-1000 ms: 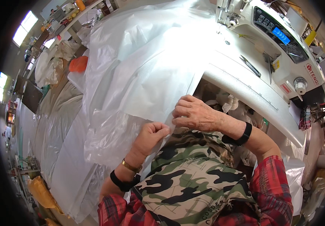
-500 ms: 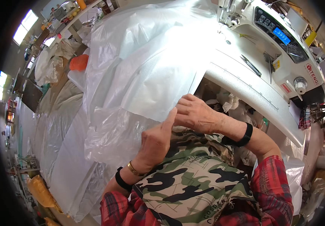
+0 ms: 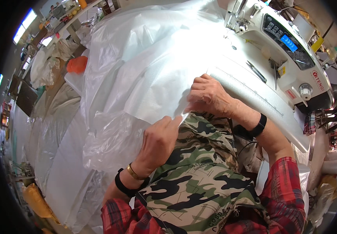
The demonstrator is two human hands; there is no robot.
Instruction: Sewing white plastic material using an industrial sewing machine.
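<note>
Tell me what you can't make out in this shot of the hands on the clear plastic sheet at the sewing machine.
Head view, the only one:
- Needle area of the sewing machine: covered by the bunched clear plastic sheet.
- Right hand fingertips: curled under the palm, so the grip is unclear.
- Left hand thumb: hidden behind the hand.
- Table surface: buried under the sheet and the camouflage apron.
- Far shelves, top left: too small and bent by the fisheye.

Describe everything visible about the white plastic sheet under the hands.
The white plastic sheet is thin, translucent and glossy, with creases and folds. It lies spread over the table in front of the sewing machine and spills off the near edge in a crumpled, clearer bunch. The left hand pinches its near edge with the forefinger stretched along it; the right hand presses down on the same edge.
</note>
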